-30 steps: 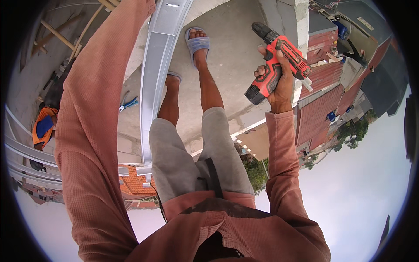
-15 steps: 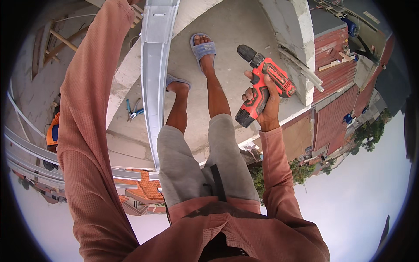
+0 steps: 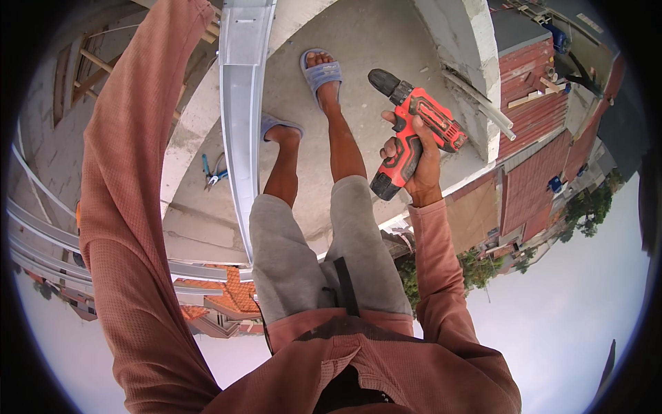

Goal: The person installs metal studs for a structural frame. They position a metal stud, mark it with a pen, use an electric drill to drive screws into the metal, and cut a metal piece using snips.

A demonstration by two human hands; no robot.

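My right hand [image 3: 426, 169] is wrapped round the grip of a red and black cordless drill [image 3: 429, 110]. The drill's black chuck points up and to the left, over the concrete floor, and no bit can be made out in it. A finger lies near the trigger. My left arm [image 3: 134, 138] reaches far forward along the left side; its hand is past the top edge of the picture. Close to that sleeve's cuff, a long silvery metal channel [image 3: 241, 96] runs from the top edge down beside my left leg.
Blue-handled pliers [image 3: 215, 176] lie on the concrete left of the channel. A raised concrete edge [image 3: 476, 41] borders the floor on the right, with thin pale pipes [image 3: 483, 107] against it. Beyond it are rusty red roofs [image 3: 531, 76] far below. More metal profiles [image 3: 48, 234] cross at left.
The view has shifted slightly, and the channel and my left arm now appear a little further left. The drill has moved slightly up and left, still in my right hand.
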